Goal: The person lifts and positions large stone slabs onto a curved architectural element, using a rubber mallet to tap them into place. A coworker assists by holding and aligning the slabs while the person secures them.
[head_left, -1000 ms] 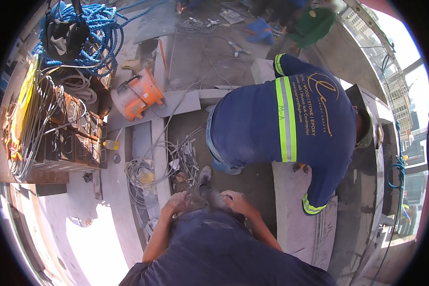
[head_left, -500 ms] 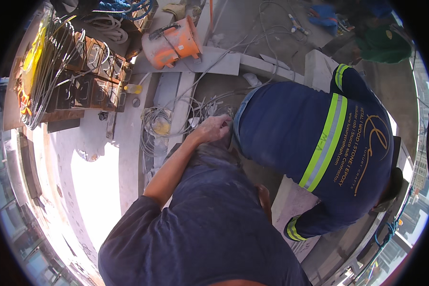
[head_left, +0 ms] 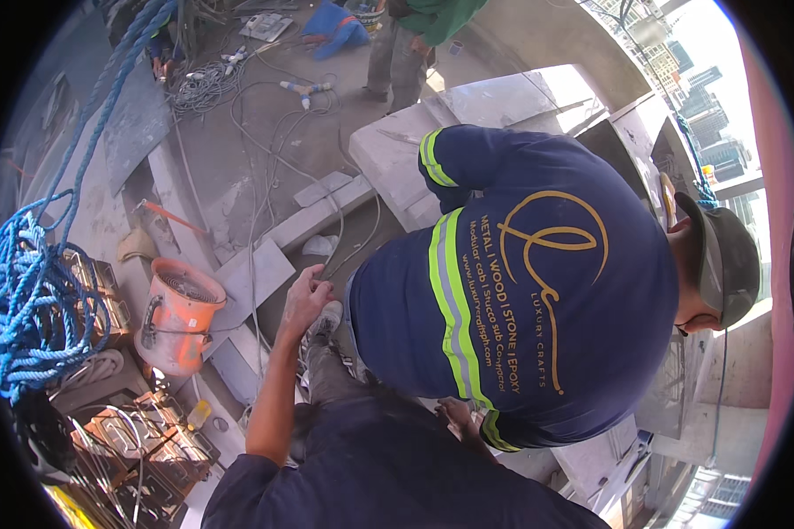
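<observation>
My left hand is held over my bent leg, beside a light shoe and close to the co-worker's waist. Its fingers are loosely bent, and nothing shows in them. Partly covered by the co-worker's sleeve, my right hand is low by their side, fingers loosely stretched and no object visible. The co-worker bends forward just ahead and to the right, in a dark blue long-sleeved shirt with yellow-green reflective bands and a dark cap. Their hands are hidden.
An orange cylindrical blower stands at the left. Blue rope hangs beside brown metal blocks. Cables run across the dusty floor. Pale slabs lie beyond the co-worker. Another person in green stands at the far side.
My view has swung up and to the right, bringing more floor, the person in green and distant buildings into sight. My right hand now shows more. My left hand stays near the co-worker's waist.
</observation>
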A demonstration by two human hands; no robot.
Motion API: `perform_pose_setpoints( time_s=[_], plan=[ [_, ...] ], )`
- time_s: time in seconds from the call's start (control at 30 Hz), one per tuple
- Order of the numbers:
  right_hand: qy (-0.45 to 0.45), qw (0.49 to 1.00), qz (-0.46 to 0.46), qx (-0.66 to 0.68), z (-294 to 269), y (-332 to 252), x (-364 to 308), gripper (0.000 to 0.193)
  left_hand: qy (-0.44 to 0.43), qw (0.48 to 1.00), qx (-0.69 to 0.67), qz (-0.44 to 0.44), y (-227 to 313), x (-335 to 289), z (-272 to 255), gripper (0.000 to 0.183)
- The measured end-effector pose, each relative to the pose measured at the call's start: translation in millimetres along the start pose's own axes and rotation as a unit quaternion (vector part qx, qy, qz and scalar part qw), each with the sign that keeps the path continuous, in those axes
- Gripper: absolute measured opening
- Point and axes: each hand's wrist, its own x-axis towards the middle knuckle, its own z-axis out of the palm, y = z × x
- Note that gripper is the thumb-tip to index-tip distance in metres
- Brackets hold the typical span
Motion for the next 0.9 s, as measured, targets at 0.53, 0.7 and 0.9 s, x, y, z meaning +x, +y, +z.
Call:
perform_pose_setpoints(
  time_s=[0.53, 0.7, 0.9],
  plan=[
    [0.210, 0.962, 0.141, 0.099, 100.9, -142.7, -36.5, 0.028, -0.205, 0.965, -0.022, 0.164, 234.9, 287.1, 91.7, 0.071],
    [0.213, 0.958, 0.181, 0.069, 107.3, -131.1, -40.9, 0.029, -0.199, 0.978, 0.004, 0.053, 188.6, 370.5, 58.6, 0.062],
    [0.255, 0.912, 0.213, 0.241, 165.0, -115.3, -71.0, 0.030, -0.343, 0.926, 0.143, -0.067, 111.4, 340.4, 101.7, 0.070]
  ],
)
